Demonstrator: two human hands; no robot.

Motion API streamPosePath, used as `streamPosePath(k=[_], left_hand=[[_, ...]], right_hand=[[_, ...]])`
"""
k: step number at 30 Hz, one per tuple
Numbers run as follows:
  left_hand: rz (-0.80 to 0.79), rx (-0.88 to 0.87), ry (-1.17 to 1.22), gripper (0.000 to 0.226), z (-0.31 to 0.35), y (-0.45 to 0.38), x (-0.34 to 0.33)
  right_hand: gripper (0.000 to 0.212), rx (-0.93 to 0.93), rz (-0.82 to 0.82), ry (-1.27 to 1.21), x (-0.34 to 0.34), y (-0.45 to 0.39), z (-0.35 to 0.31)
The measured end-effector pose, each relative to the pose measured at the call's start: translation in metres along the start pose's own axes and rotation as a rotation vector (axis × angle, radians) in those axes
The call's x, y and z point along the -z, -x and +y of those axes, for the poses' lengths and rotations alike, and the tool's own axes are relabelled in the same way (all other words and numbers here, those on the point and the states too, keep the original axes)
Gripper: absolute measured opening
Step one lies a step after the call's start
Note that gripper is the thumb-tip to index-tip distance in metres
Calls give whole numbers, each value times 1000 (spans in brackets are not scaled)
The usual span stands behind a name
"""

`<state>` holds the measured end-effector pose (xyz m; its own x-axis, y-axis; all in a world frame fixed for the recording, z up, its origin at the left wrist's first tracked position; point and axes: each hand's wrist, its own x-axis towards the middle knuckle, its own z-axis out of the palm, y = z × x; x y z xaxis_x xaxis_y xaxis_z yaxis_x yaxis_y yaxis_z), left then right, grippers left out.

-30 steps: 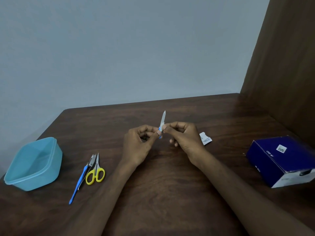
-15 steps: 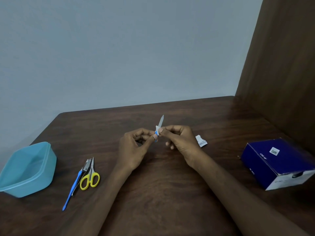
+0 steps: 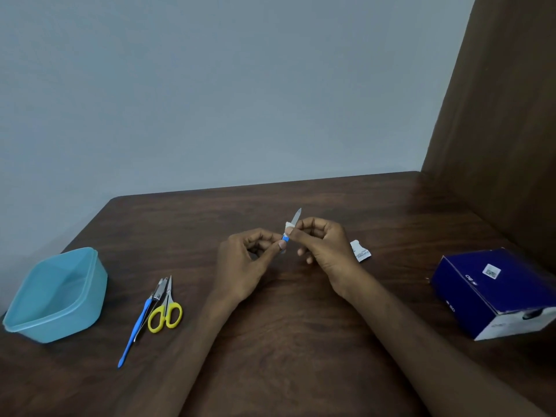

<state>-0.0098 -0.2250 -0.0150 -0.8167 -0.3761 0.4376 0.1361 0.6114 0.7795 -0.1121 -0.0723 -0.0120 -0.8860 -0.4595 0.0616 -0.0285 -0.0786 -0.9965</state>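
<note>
Left hand [image 3: 240, 266] and right hand [image 3: 325, 248] are held close together, raised a little above the middle of the worktop [image 3: 301, 356], with their fingertips almost meeting. Both are closed on one small tool [image 3: 297, 216], which is kept between them and clear of the wood. Its blue handle is pinched between the left thumb and forefinger, and only a short blue stretch is seen between the fingertips. A slim, silver-grey, pointed blade rises from the handle, tilted up and slightly to the right. A small white pad [image 3: 288, 226] is wrapped against the foot of the blade and is pinched there by the right thumb and forefinger; the other right fingers are curled loosely below. Whether the pad goes all the way round the blade cannot be told.

A torn white sachet [image 3: 361, 251] is seen lying just beside the right hand. A dark blue box [image 3: 496, 290] is set well to the right. On the left, yellow-handled scissors [image 3: 166, 313] are laid beside a long blue-handled pick [image 3: 135, 332], and a light blue tub [image 3: 57, 296] is placed further left, near the worktop's edge.
</note>
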Motion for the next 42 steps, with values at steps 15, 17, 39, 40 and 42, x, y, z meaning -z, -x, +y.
streamPosePath(k=[15,17,39,40,42], left_hand=[[-11,-4,-4,4,-2,-2,-1],[-15,4,-1,4,-2,-2,-2],[-21,50,22,5,-3,-2,-1],[-22,55,23,6,-3,-2,-1],[-16,64,22,7,-3,-2,-2]], right_hand=[[14,-43,7,-83,4,-3,-3],[13,-44,39,-124,6,-3,-4],[14,217,441,-18,23,-10,-5],[12,342,464,153,25,-10,-3],[9,588,402,455,24,-6,-1]])
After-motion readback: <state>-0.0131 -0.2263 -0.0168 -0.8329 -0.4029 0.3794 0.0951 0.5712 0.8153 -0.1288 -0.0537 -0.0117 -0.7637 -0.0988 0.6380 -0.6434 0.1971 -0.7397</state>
